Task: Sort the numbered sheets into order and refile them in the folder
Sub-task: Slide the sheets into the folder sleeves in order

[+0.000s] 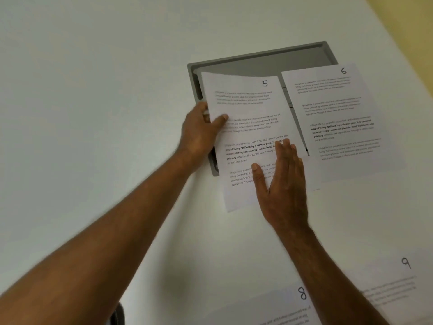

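Note:
An open grey folder (257, 58) lies on the white table, mostly covered by paper. The sheet numbered 5 (248, 109) lies over its left half and sticks out past the near edge. My left hand (199, 132) grips that sheet's left edge, thumb on top and fingers underneath. With straight fingers, my right hand (283, 181) presses flat on the sheet's lower right part. The sheet numbered 6 (339, 118) lies over the folder's right half. Near the bottom of the view are the sheets numbered 8 (281, 308) and 9 (396, 280), partly hidden by my right forearm.
The white table (93, 90) stretches to the left and far side of the folder. A yellowish floor or wall (412, 24) shows beyond the table's right edge. A dark object (117, 315) peeks out under my left forearm at the bottom.

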`<state>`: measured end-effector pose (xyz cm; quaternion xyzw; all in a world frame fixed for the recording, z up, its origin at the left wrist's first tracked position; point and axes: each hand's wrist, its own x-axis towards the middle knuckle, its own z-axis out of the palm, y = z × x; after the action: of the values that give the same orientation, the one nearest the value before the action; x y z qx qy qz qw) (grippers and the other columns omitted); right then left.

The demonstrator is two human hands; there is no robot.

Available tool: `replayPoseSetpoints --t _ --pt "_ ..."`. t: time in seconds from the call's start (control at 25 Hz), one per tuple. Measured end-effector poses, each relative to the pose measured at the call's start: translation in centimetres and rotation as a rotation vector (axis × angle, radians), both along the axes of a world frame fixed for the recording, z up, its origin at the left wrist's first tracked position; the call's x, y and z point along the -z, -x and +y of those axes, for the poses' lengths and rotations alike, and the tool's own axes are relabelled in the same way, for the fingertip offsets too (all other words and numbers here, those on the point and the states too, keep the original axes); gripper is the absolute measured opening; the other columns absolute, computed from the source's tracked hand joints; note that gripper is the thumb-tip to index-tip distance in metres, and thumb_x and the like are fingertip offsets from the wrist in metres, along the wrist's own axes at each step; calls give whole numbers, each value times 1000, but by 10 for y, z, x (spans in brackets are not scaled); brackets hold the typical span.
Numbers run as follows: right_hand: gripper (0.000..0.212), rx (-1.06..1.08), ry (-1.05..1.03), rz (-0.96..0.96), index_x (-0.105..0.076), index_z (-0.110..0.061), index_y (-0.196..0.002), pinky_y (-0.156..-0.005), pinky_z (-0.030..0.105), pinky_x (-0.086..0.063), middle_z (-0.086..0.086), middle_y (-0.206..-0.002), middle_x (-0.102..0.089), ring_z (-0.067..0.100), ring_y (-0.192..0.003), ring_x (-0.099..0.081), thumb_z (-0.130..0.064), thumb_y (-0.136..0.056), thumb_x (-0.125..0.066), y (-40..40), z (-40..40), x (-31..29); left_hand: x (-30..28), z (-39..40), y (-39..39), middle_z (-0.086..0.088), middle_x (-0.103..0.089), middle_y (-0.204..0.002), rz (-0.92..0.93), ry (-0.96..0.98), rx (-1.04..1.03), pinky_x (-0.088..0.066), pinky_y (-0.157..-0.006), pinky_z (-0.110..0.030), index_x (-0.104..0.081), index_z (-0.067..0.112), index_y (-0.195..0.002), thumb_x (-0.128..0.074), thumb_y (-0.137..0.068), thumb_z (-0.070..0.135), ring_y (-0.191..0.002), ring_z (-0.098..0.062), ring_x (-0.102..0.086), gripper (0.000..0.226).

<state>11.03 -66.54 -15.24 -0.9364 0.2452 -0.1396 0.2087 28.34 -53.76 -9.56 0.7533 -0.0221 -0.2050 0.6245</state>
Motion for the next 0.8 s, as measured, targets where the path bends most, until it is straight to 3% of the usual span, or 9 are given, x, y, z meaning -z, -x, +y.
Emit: replayPoseSetpoints --t 0.08,0.2,0.28,0.4,0.48,0.56,0.68,0.8 --pt "74 2 -30 -44 -23 -14 -162 -126 49 -29 7 -171 -22 22 -159 -18 -58 -105 -38 0 1 0 6 3 32 0 -77 -115 -29 -50 45 -65 -81 -45 -65 15 -126 -63 -102 16 -96 -17 -77 24" --pt "68 -12 -118 -123 -28 -14 -160 -122 48 -37 7 -169 -25 21 -157 -23 -54 -106 -40 -2 -1 -1 4 11 68 2 -77 -115 -58 -67 20 -63 -88 -43 -70 14 -126 -57 -103 17 -99 -16 -76 27" --pt "61 13 -193 -190 -33 -14 -158 -122 45 -37 6 -168 -28 20 -155 -27 -47 -107 -43 4 -1 -5 -2 26 83 -1 -79 -106 -11 -19 -39 -62 -88 -50 -74 13 -117 -55 -99 26 -97 -23 -76 29" --pt "59 114 -294 -282 -36 -12 -156 -122 20 -28 7 -165 -35 19 -152 -32 -40 -106 -50 24 13 -19 -13 61 102 -11 -79 -99 46 4 -80 -59 -88 -59 -75 7 -104 -59 -97 34 -97 -37 -74 33" --pt "61 174 -430 -312 -35 -14 -156 -116 10 -29 3 -162 -39 14 -148 -37 -39 -104 -54 36 37 -34 -23 94 117 -10 -80 -97 97 51 -101 -60 -89 -56 -77 6 -102 -64 -101 27 -95 -36 -75 24" --pt "61 224 -566 -347 -36 -17 -155 -114 18 -38 -3 -157 -45 9 -141 -46 -38 -102 -58 45 65 -48 -30 131 130 -9 -80 -96 145 68 -127 -61 -90 -52 -76 3 -102 -67 -102 23 -94 -33 -76 22" --pt "56 342 -760 -360 -44 -22 -148 -100 27 -55 -7 -139 -61 8 -120 -64 -33 -99 -67 58 112 -65 -31 192 150 -17 -78 -97 177 58 -175 -59 -89 -53 -71 -7 -99 -72 -98 24 -92 -36 -76 31" --pt "41 411 -1144 -334 -58 -19 -134 -82 32 -62 -1 -115 -77 17 -101 -75 -30 -97 -71 70 156 -83 -27 249 166 -31 -71 -100 187 31 -190 -57 -84 -62 -61 -14 -93 -78 -93 30 -83 -38 -72 47"
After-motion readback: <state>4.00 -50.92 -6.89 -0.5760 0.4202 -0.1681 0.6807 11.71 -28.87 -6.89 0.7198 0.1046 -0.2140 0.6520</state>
